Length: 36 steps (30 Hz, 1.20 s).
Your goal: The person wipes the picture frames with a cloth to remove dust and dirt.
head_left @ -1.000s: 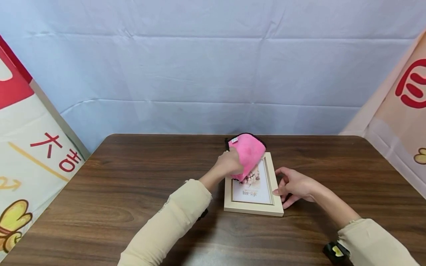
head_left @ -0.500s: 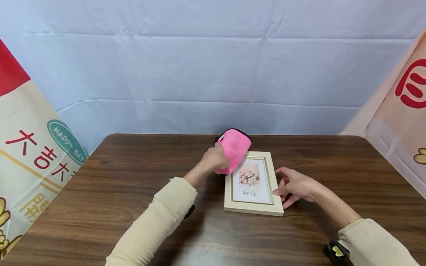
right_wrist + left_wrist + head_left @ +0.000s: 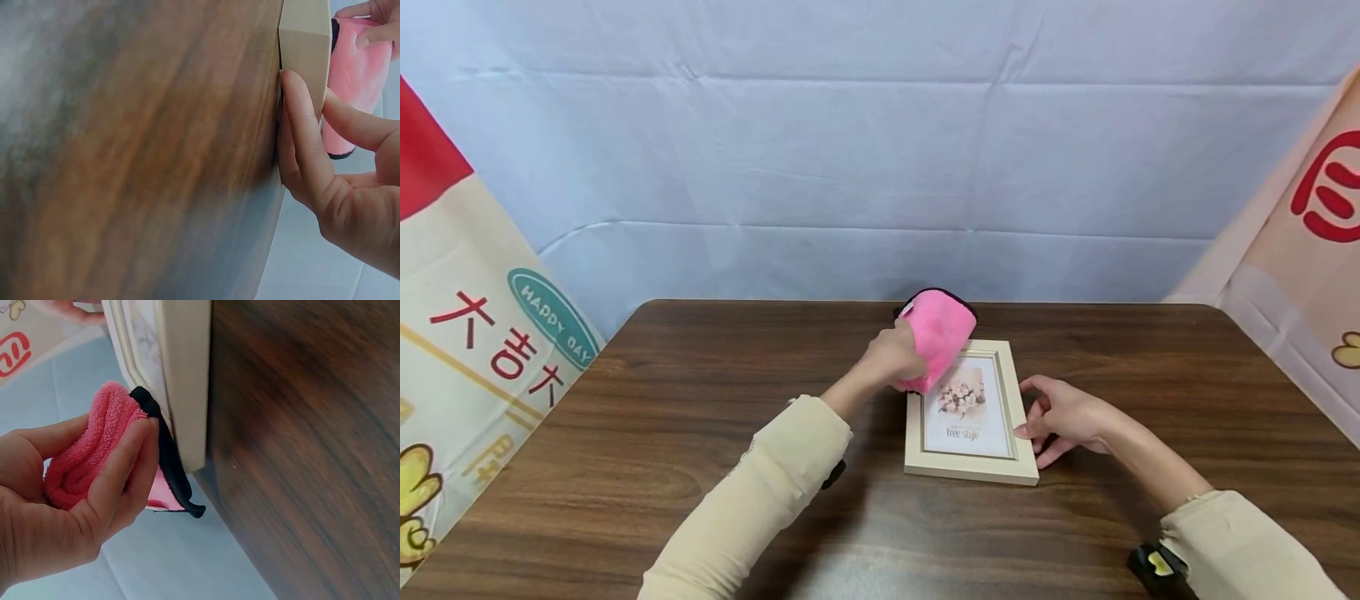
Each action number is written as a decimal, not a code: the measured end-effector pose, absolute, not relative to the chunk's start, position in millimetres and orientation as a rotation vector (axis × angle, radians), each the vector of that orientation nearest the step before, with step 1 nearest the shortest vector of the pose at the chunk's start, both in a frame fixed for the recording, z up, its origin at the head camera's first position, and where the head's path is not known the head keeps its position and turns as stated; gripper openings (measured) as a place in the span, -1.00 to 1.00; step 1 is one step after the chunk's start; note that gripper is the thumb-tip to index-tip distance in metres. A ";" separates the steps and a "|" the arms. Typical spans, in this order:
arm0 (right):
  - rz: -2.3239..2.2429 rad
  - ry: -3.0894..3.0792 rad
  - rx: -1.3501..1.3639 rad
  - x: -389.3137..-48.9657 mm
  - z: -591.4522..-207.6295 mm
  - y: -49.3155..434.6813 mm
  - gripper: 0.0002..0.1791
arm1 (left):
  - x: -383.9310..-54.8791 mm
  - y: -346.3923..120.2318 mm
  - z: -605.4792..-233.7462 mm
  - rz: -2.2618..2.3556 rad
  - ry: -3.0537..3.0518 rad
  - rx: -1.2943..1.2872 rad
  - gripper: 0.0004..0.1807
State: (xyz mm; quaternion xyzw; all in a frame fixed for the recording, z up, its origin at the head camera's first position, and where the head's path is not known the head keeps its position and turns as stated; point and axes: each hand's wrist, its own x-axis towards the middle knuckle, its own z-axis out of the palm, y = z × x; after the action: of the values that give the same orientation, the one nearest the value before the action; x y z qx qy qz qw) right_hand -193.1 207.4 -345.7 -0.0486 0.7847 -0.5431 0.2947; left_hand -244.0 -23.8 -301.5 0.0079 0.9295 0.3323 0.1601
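Note:
A cream picture frame point(image 3: 925, 462) lies face up on the wooden table, with a flower print and lettering behind its pane. My left hand point(image 3: 891, 358) grips a folded pink cloth point(image 3: 942, 329) with black edging over the frame's far left corner. In the left wrist view, thumb and fingers pinch the bunched cloth point(image 3: 103, 447), whose black edge lies against the frame. My right hand point(image 3: 1067, 417) holds the frame's right side, thumb on the upper face and fingers at the outer edge point(image 3: 305, 69). The cloth hides the frame's far left corner.
The brown wooden table point(image 3: 700, 433) extends around the frame on all sides. A pale cloth backdrop point(image 3: 850, 167) hangs behind its far edge. Printed banners point(image 3: 497, 292) stand at the left and right.
My left hand has slid the pink cloth left across the frame, uncovering more of the print, then a little back to the right. My right hand and the frame stay put.

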 end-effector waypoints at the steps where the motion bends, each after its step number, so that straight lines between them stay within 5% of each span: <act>1: -1.446 2.087 -0.130 -192.9 -345.2 207.4 -0.30 | -242.9 -22.1 -300.0 0.960 2.652 0.026 0.02; 18: -1.466 2.085 -0.139 -191.9 -345.8 208.0 -0.29 | -226.4 16.9 -298.4 0.860 2.701 0.215 0.04; 29: -1.465 2.085 -0.138 -193.2 -345.3 207.5 -0.31 | -225.5 19.4 -311.5 0.674 2.801 0.247 -0.26; 36: -1.456 2.094 -0.138 -192.6 -344.8 207.9 -0.30 | -228.5 8.4 -312.1 0.687 2.812 0.218 -0.23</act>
State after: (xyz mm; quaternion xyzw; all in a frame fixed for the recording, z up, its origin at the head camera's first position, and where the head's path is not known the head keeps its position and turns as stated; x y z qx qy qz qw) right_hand -192.6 207.9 -344.8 -0.0519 0.7847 -0.5457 0.2895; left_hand -228.5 8.4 -312.1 0.0747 0.9618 0.2350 0.1188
